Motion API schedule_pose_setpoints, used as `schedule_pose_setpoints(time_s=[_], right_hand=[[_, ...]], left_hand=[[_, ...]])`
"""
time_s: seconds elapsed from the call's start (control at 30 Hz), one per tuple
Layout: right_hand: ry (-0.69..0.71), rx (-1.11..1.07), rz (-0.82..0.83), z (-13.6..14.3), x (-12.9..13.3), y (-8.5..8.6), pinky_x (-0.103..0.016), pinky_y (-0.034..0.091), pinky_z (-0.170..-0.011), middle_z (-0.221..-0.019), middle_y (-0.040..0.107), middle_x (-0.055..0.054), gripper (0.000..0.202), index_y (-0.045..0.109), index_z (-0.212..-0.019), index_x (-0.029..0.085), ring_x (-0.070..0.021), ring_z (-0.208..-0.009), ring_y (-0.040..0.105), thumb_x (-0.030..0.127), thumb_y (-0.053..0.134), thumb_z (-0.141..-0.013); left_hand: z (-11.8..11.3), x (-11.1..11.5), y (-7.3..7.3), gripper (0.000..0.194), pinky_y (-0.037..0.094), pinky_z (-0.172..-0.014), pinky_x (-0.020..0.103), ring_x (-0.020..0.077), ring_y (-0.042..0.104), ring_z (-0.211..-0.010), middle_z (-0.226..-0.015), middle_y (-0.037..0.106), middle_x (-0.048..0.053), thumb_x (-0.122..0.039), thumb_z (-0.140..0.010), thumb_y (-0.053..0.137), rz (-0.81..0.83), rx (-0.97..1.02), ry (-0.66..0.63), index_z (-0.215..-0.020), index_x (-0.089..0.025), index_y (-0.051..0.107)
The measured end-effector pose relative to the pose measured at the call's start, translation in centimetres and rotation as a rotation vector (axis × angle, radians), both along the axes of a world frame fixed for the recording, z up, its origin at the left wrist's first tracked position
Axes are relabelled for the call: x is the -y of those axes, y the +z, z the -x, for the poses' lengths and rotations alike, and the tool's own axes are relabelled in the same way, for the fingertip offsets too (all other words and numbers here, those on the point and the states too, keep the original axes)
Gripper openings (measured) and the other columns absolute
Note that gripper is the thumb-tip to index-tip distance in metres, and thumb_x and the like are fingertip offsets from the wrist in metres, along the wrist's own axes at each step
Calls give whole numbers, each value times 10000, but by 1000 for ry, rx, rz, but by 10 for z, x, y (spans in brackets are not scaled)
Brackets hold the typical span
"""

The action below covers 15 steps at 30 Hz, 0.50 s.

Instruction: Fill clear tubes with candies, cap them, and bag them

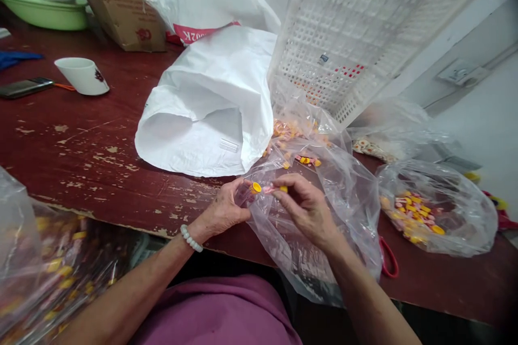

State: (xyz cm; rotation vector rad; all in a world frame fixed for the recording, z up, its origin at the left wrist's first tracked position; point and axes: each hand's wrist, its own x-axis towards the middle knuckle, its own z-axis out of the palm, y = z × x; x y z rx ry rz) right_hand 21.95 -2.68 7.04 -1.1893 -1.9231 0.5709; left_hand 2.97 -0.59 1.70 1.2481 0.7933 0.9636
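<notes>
Evidently, left hand (229, 206) clamps yellow-ended tube (256, 188), right hand (305, 206) pinches pink piece (268, 190), centre frame, ends close, likely for control; bag (343, 188) lies beneath, presumably for easy reach.

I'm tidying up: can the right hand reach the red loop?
Probably yes: the red loop lies mostly exposed beside the clear bag, though the right hand holds a yellow-ended piece.
</notes>
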Motion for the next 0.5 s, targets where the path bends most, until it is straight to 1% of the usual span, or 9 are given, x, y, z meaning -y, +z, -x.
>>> schedule_pose_setpoints(time_s=[0.07, 0.1, 0.17, 0.2, 0.27, 0.33, 0.4, 0.47, 0.5], right_hand=[[96, 61, -86, 17, 9, 8, -269, 468, -735, -922, 640, -34, 161, 613, -1032, 218, -135, -805, 581, 257, 580, -879], [113, 87, -107, 20, 10, 11, -270, 472, -733, -948, 636, -37, 224, 590, -1091, 224, -132, -795, 578, 255, 596, -869], [69, 93, -130, 22, 10, 11, -277, 481, -717, -1006, 615, -47, 357, 520, -1187, 229, -130, -775, 567, 267, 624, -848], [30, 91, -134, 21, 9, 10, -285, 485, -720, -1037, 593, -58, 377, 505, -1191, 225, -136, -795, 563, 273, 631, -839], [-2, 110, -144, 21, 10, 6, -316, 486, -777, -1089, 539, -81, 328, 530, -1128, 216, -168, -916, 548, 282, 635, -825], [63, 159, -151, 24, 15, 1, -360, 465, -870, -1121, 504, -95, 299, 561, -1065, 208, -203, -1038, 507, 309, 656, -799], [146, 204, -130, 29, 20, -5, -392, 429, -941, -1140, 499, -96, 320, 579, -1049, 207, -218, -1097, 479, 342, 679, -776], [193, 216, -105, 29, 20, -10, -400, 410, -969, -1187, 488, -98, 315, 596, -1043, 214, -224, -1137, 466, 368, 675, -780], [196, 204, -91, 25, 16, -13, -399, 406, -975, -1226, 474, -99, 305, 604, -1052, 219, -227, -1165, 456, 376, 656, -795]], left_hand=[[-1, 1, 1, 396, 416, -684, 216, 119, 529, -763, -873, 596, 15, -42, -587, 634, -38, -13, -36, -964, -135, 558], [-1, 2, 2, 385, 414, -677, 216, 120, 525, -760, -872, 594, 17, -46, -591, 630, -51, -21, -46, -960, -131, 561], [0, 3, 6, 374, 403, -645, 205, 112, 512, -730, -840, 583, 6, -38, -582, 615, -56, -28, -43, -941, -126, 563], [1, 3, 7, 366, 393, -625, 197, 103, 500, -706, -814, 573, -5, -27, -569, 603, -47, -29, -31, -919, -125, 561], [2, 4, 8, 352, 374, -589, 182, 87, 478, -665, -764, 550, -27, -5, -542, 577, -23, -27, -8, -871, -126, 555], [3, 5, 8, 343, 367, -566, 176, 82, 469, -650, -748, 545, -31, 2, -522, 570, -14, -44, 2, -841, -123, 558], [2, 6, 5, 342, 370, -545, 173, 86, 474, -649, -747, 554, -25, -2, -507, 585, -7, -75, -6, -828, -118, 568], [2, 7, 3, 362, 357, -483, 166, 85, 468, -617, -743, 561, -22, -22, -500, 597, 40, -89, -6, -847, -123, 571], [3, 6, 3, 384, 338, -438, 163, 83, 455, -584, -735, 561, -25, -36, -498, 594, 81, -89, 8, -869, -129, 568]])
